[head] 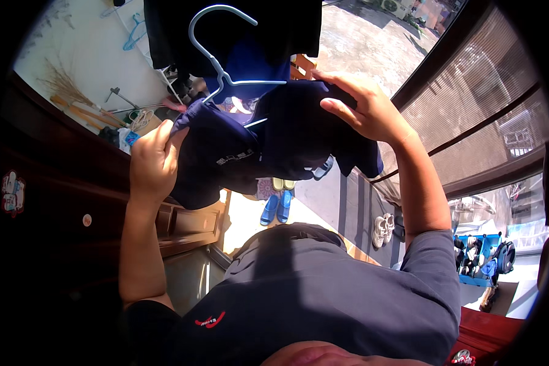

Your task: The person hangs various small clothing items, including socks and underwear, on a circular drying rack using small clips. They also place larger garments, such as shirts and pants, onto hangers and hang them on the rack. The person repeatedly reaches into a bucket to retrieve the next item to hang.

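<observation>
Before my chest, a light blue clothes hanger stands with its hook up, partly inside a dark navy short-sleeved garment. Its upper arms run into the neck opening, where a piece of the lower bar shows. The hanger's ends are hidden by cloth. My left hand pinches the garment at the left, between thumb and curled fingers. On the opposite side, my right hand lies against the shoulder, fingers stretched over it and thumb apart. Small pale print marks the cloth.
Dark clothing hangs just beyond the hanger. Blue slippers and pale shoes are on the floor. A wooden door is at the left, a screened panel at the right. A twig broom leans beside the white wall.
</observation>
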The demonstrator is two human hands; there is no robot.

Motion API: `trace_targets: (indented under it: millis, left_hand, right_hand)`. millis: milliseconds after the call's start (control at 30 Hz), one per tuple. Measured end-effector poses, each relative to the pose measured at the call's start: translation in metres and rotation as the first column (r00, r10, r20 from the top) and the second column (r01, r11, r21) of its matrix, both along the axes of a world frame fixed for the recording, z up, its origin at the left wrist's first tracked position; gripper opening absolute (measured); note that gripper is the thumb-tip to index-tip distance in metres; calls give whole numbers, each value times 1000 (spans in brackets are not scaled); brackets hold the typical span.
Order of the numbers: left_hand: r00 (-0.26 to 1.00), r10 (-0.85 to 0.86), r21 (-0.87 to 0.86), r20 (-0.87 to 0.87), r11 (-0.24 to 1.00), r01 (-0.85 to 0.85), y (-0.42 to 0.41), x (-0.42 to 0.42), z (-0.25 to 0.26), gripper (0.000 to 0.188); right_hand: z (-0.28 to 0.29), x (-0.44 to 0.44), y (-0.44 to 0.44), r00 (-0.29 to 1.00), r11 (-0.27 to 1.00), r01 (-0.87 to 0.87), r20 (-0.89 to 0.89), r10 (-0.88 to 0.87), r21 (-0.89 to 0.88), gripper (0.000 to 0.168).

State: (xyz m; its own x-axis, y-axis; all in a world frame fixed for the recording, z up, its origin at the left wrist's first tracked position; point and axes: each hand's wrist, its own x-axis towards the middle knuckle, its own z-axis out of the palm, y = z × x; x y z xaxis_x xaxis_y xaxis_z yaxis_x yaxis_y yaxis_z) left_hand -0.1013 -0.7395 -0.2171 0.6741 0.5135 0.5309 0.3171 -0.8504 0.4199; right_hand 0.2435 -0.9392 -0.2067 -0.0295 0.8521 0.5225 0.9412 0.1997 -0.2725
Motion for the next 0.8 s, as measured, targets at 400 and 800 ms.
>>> trace_targets:
  millis: [400, 800]
  left_hand:
    - [979, -174, 148, 109, 976, 157, 17, 2, 62, 26]
    - [969, -245, 355, 34, 909, 218, 5, 39, 82, 18]
  right_hand:
    - [60, 17, -54, 990, 962, 117, 42, -132, 248, 12]
    - [119, 42, -39, 976, 914, 141, 104, -193, 380, 22]
